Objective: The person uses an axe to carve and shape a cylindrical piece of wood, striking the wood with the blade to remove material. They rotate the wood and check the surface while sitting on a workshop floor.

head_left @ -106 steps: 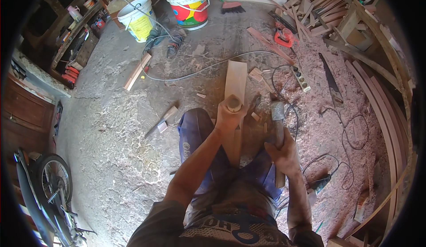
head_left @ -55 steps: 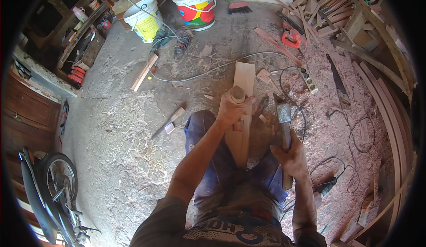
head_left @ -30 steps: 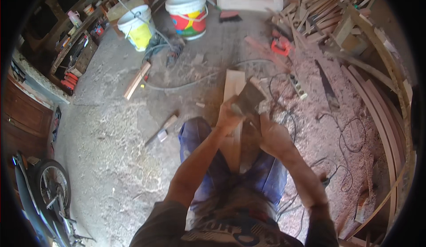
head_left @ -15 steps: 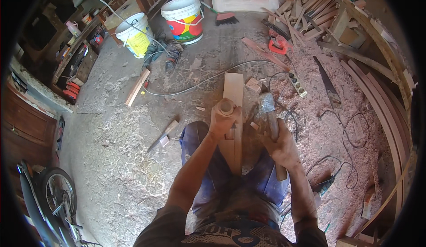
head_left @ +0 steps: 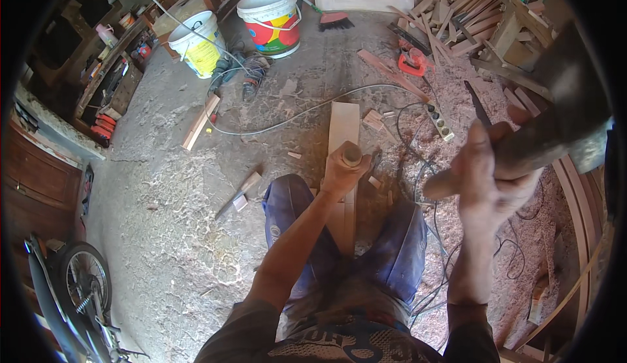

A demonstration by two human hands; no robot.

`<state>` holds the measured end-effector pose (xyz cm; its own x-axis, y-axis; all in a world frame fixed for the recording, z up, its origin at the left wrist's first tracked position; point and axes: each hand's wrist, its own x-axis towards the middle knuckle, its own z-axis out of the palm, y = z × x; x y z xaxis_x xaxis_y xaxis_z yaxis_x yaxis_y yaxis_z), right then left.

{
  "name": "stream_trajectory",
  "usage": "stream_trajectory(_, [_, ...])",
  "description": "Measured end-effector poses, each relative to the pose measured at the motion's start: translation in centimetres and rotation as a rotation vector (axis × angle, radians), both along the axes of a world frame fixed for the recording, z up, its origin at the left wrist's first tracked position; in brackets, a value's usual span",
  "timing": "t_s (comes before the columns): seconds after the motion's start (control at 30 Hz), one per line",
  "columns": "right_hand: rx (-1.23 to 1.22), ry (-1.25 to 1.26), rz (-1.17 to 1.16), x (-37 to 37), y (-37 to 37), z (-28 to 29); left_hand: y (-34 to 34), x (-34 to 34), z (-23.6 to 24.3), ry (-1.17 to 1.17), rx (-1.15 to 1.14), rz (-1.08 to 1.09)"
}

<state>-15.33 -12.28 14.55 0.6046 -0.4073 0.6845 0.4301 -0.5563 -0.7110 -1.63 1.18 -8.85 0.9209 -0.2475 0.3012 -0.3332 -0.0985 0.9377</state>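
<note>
My left hand point(head_left: 343, 175) is closed around a chisel point(head_left: 351, 155). Only the round butt of its wooden handle shows; the fist hides the blade. Beneath the fist, a long pale wooden board point(head_left: 344, 123) runs between my knees. On the right, my right hand point(head_left: 490, 180) grips a hammer point(head_left: 542, 142) by its wooden handle, raised high and close to the camera. Its dark head is blurred and partly lost at the picture's rim. A second tool with a wooden handle point(head_left: 250, 181) lies on the floor left of my knee.
Two buckets point(head_left: 269, 27) stand at the back left near power tools point(head_left: 253, 79). A cable leads to a socket strip point(head_left: 441, 125). Right of me lie shavings, a handsaw point(head_left: 479, 105) and long boards point(head_left: 575, 216); scrap wood point(head_left: 450, 14) is piled behind. A motorbike point(head_left: 78, 284) stands at left.
My right hand has swung the hammer up and to the right, away from the board. My left hand has shifted slightly right, still holding the chisel.
</note>
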Motion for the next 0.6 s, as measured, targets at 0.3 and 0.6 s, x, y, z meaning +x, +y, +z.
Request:
stream_trajectory(0.3, [-0.497,0.956,0.209,1.1,-0.6,-12.7,1.4,-0.9,-0.7,-0.032,-0.107,-0.099])
stream_trajectory(0.6, [-0.123,0.861,0.216,-1.5,-0.9,-10.9,1.8,0.5,0.8,-0.034,-0.062,0.027])
